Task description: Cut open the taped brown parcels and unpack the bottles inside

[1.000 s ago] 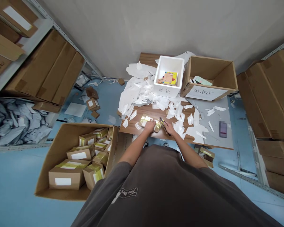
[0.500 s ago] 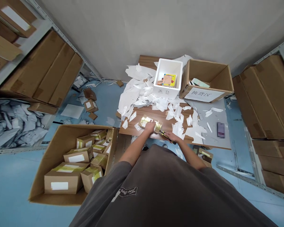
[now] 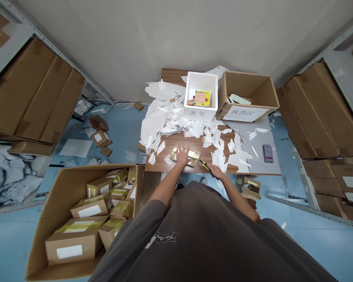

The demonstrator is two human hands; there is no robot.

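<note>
At the lower left of the frame, a large carton [image 3: 61, 184] holds small taped boxes [image 3: 90, 209]; it sits further left than a second ago, as the whole view has shifted. Below the frame's centre, the left hand [image 3: 181, 156] now lies spread flat, fingers apart, where before they were bunched over the package [image 3: 193, 155]. That taped package rests near the front edge of the table [image 3: 179, 140], partly under the palm. Above it, a white foam box [image 3: 191, 115] stands among paper scraps [image 3: 155, 117]. Right of the package, the right hand [image 3: 216, 171] grips a yellow-and-black cutter [image 3: 206, 167]; its tip, over the package a second ago, is now by the right end, contact unclear.
</note>
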